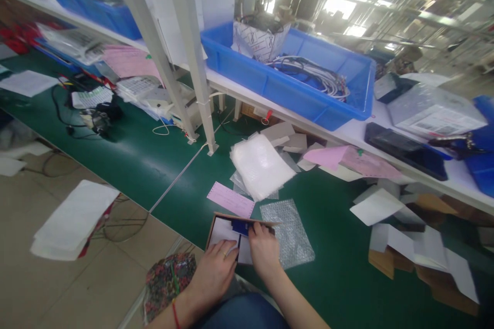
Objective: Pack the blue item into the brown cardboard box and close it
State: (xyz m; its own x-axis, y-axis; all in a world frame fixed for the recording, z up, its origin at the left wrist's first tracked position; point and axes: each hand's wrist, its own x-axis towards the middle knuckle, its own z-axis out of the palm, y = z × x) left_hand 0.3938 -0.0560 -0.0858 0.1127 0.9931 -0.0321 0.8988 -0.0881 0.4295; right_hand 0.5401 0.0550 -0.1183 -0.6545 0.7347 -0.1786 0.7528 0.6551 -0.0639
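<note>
A small open cardboard box lies at the front edge of the green bench, with white pieces inside. My left hand, wearing a ring, rests over the box with its fingers stretched across the white contents. My right hand is at the box's right side, its fingers bent round a flat dark blue packet with small light print; the fingertips are partly hidden. Right of the box, bubble wrap lies flat. A pink printed slip and a stack of white foam sheets lie behind it.
A blue bin of cables stands on the white shelf. Metal posts rise from the bench. Unfolded cartons lie at right. Papers sit on a stool at left, beside a patterned bag.
</note>
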